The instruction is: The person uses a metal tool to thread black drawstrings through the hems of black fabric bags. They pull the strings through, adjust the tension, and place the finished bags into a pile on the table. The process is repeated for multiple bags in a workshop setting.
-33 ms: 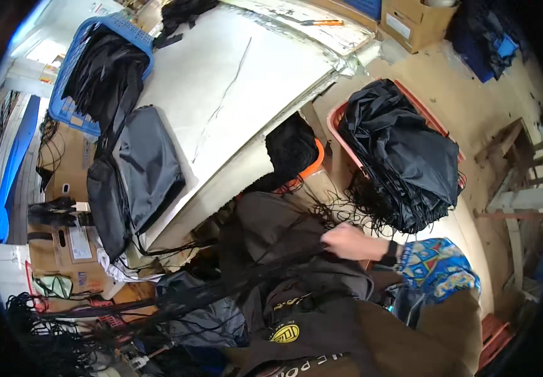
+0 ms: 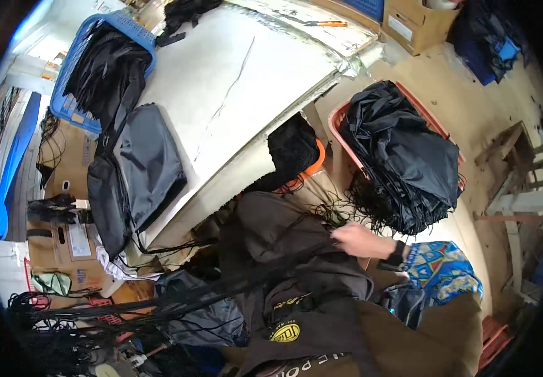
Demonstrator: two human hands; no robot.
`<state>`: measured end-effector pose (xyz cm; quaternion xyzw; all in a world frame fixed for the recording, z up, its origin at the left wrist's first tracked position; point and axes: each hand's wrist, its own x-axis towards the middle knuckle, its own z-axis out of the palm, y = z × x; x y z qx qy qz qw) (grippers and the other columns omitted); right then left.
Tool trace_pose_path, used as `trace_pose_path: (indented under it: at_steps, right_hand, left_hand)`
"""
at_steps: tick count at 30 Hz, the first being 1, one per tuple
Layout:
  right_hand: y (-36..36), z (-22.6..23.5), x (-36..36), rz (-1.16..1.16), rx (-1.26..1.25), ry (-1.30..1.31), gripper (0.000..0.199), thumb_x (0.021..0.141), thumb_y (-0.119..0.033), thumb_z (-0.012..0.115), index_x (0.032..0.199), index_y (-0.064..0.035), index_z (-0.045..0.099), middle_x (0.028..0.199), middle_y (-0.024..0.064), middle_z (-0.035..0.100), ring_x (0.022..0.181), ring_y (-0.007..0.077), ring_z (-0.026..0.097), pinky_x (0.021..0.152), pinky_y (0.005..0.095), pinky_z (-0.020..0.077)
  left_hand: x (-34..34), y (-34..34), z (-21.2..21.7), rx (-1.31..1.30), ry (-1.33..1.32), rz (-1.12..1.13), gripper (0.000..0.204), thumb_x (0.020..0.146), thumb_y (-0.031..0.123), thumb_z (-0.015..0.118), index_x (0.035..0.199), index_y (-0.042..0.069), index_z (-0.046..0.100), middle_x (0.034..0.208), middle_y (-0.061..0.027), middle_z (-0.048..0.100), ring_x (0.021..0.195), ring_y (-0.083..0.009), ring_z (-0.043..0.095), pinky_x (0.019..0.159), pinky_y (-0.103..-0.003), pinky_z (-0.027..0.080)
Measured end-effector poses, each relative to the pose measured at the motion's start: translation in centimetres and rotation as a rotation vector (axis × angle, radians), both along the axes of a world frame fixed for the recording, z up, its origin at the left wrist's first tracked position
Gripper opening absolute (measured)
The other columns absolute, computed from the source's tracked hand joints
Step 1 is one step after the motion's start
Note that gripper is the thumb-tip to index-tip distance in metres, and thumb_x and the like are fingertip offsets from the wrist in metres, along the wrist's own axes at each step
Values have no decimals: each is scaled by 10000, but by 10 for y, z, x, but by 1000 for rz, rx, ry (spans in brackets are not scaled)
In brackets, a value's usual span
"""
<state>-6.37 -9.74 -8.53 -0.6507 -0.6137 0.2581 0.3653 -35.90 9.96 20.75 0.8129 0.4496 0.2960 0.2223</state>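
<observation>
My right hand (image 2: 356, 240) is closed at the end of a bundle of thin black cords (image 2: 265, 264). The cords stretch from it across my lap to the left, where many more hang in a tangle (image 2: 45, 314). A dark garment with a yellow round print (image 2: 287, 333) lies beneath the cords. Beside the hand, to its right, a red basket (image 2: 432, 113) bears a stack of black fabric bags (image 2: 403, 147) whose loose strings trail toward the fingers. My left hand does not appear.
A white table (image 2: 252, 88) spans the upper middle. On its left side lie a dark drawstring bag (image 2: 152, 163) and a blue basket (image 2: 73, 103) of black fabric. An orange tub (image 2: 315, 160) with black material sits beneath the table edge. Cardboard boxes (image 2: 413, 25) stand around.
My right hand has shifted slightly to the right with the cords in it. The baskets and bags keep their places.
</observation>
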Motion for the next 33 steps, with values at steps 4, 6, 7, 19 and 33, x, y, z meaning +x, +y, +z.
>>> trace_pose_path:
  at_steps: [4, 6, 7, 19, 33]
  right_hand:
    - [-74, 2, 34, 213, -582, 33, 275, 873, -254, 524, 883, 17, 570, 684, 182, 598, 680, 349, 616, 617, 443, 477]
    - [-96, 18, 50, 603, -1063, 477, 405, 942, -386, 491, 876, -5, 611, 578, 45, 563, 555, 159, 552, 542, 319, 442]
    - [-101, 39, 58, 684, -1092, 587, 386, 955, -371, 484, 895, -14, 620, 620, 34, 579, 574, 131, 531, 550, 298, 429]
    - [-81, 307, 186, 947, -131, 39, 173, 821, -233, 636, 754, -76, 610, 701, 26, 622, 531, 179, 592, 453, 340, 460]
    - [329, 413, 182, -246, 585, -51, 351, 857, -157, 607, 1145, 26, 525, 1018, 98, 601, 900, 183, 562, 801, 299, 458]
  left_hand:
    - [-4, 2, -3, -25, -42, 15, 682, 740, 292, 748, 1261, -50, 472, 1221, -127, 534, 1097, -212, 533, 938, -319, 417]
    - [-2, 7, -5, -36, -69, 9, 678, 741, 295, 748, 1258, -49, 475, 1215, -126, 540, 1093, -212, 536, 936, -318, 419]
    - [-2, 9, -6, -43, -86, 6, 676, 742, 296, 748, 1257, -48, 477, 1211, -126, 542, 1090, -212, 538, 936, -317, 419]
    - [28, 71, 47, 91, -414, 99, 653, 749, 311, 744, 1241, -41, 500, 1172, -120, 573, 1062, -211, 559, 925, -308, 426]
    - [237, 274, 142, 38, -94, -424, 598, 761, 323, 744, 1195, -47, 564, 1125, -147, 616, 1026, -229, 595, 917, -318, 440]
